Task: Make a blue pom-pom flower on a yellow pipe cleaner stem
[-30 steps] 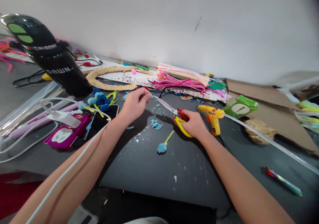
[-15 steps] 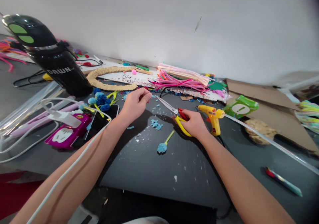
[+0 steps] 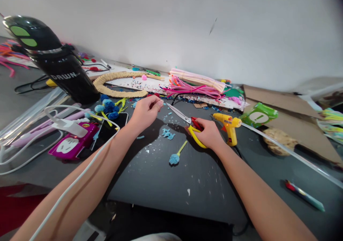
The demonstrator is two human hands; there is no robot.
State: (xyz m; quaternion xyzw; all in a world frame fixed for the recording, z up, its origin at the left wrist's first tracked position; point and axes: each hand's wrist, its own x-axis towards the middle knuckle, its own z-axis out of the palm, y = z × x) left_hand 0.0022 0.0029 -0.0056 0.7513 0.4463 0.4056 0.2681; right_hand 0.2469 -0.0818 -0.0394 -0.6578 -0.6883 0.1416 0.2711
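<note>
My right hand is closed on the yellow and red handles of a pair of scissors. Their blades point up and left, the tips close to my left hand. The thumb and fingers of that hand are pinched together; a small bit of light blue shows just beyond the fingertips, but I cannot make out what they hold. Below the blades lie light blue cut pieces and tiny scraps. Nearer to me a blue pompom flower with a pale green stem rests on the grey table.
A yellow glue gun stands beside my right hand, near a green packet. At left are a black bottle, a purple power block and blue pompom flowers. Pink pipe cleaners lie at the back. A white cable crosses my left forearm.
Almost nothing differs. Both hands and the scissors keep nearly the same place, with only a very slight shift at the scissors.
</note>
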